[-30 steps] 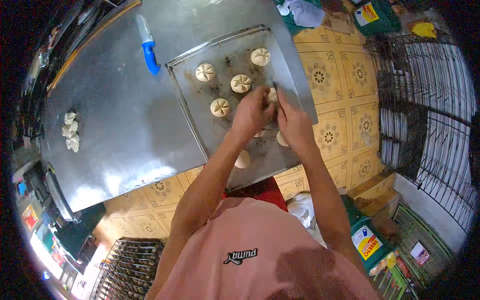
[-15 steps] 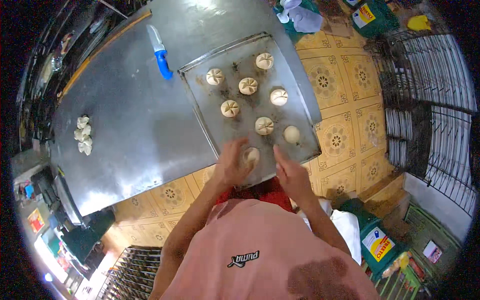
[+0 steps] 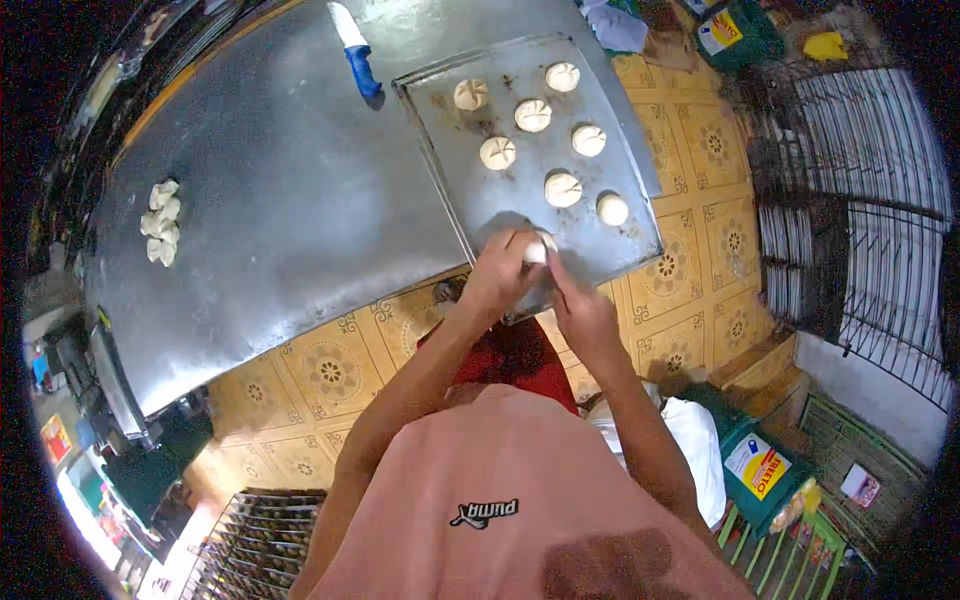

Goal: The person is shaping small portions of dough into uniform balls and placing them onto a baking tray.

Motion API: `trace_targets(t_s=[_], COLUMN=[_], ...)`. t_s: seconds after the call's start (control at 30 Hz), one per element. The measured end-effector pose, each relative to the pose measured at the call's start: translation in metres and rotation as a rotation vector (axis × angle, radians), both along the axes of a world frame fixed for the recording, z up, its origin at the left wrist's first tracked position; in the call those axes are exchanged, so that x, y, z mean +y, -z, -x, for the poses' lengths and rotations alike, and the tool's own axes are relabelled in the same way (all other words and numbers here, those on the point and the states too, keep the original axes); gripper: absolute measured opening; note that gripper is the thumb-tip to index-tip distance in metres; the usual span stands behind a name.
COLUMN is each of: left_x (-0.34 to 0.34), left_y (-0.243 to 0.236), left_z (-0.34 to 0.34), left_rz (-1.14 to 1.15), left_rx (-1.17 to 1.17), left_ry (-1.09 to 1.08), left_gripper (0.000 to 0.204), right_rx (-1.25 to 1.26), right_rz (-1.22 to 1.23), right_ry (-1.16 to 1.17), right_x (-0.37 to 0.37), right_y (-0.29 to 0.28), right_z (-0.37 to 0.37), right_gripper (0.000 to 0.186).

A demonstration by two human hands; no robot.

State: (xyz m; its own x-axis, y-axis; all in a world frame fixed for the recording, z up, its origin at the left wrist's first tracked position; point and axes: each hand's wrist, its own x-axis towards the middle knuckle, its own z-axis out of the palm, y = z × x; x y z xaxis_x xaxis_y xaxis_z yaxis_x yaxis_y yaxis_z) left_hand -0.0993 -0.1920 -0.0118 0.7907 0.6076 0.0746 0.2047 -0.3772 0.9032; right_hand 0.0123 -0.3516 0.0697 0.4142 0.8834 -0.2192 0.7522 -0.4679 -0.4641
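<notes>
We look down at a metal worktop point(image 3: 280, 200) where a baking tray point(image 3: 600, 250) reaches the near edge. A knife point(image 3: 362, 72) with a blue handle lies just left of the tray's far corner, and pale dough lumps point(image 3: 162, 223) sit well apart at the far left. On the tray are six scored rounds point(image 3: 532, 115) and one plain round point(image 3: 612, 209). Patterned tiles point(image 3: 330, 370) cover the floor; wire racks point(image 3: 895, 140) stand at right, a white bag point(image 3: 690, 440) below.

Our left hand point(image 3: 505, 270) is clamped on a dough ball point(image 3: 537, 252) over the tray's near end, partly hiding it; whether the ball touches the tray, we cannot tell. Our right hand point(image 3: 585, 315) meets the ball's right side with its fingers; whether they are closed on a tool, we cannot tell.

Half a second ago our hands were apart, the ball between them; now both are at it, and the tray appears higher in view.

A green bag point(image 3: 725, 420) carries a white and yellow printed label point(image 3: 757, 467); our pink shirt point(image 3: 470, 450) bears a small dark printed mark point(image 3: 484, 513), upside down.
</notes>
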Motion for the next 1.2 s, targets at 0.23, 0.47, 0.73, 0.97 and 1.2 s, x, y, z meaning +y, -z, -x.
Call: trace_targets(t_s=[0.23, 0.47, 0.73, 0.97, 1.2], left_x=[0.000, 0.007, 0.001, 0.003, -0.010], left_y=[0.001, 0.010, 0.012, -0.005, -0.019], left_z=[0.011, 0.006, 0.016, 0.008, 0.015], left_rz=[0.015, 0.066, 0.080, 0.070, 0.050], left_rx=[0.010, -0.052, -0.053, 0.048, 0.045], left_ry=[-0.060, -0.036, -0.097, -0.097, -0.106], left_gripper=[0.045, 0.047, 0.044, 0.043, 0.041], right_rx=[0.043, -0.038, 0.104, -0.029, 0.108], right_rz=[-0.152, -0.050, -0.289, -0.049, -0.079], right_ry=[0.097, 0.061, 0.122, 0.089, 0.160], right_x=[-0.023, 0.020, -0.010, 0.047, -0.049], right_y=[-0.030, -0.001, -0.022, -0.001, -0.049], right_z=[0.017, 0.012, 0.020, 0.012, 0.008], right_gripper=[0.051, 0.051, 0.049, 0.053, 0.055])
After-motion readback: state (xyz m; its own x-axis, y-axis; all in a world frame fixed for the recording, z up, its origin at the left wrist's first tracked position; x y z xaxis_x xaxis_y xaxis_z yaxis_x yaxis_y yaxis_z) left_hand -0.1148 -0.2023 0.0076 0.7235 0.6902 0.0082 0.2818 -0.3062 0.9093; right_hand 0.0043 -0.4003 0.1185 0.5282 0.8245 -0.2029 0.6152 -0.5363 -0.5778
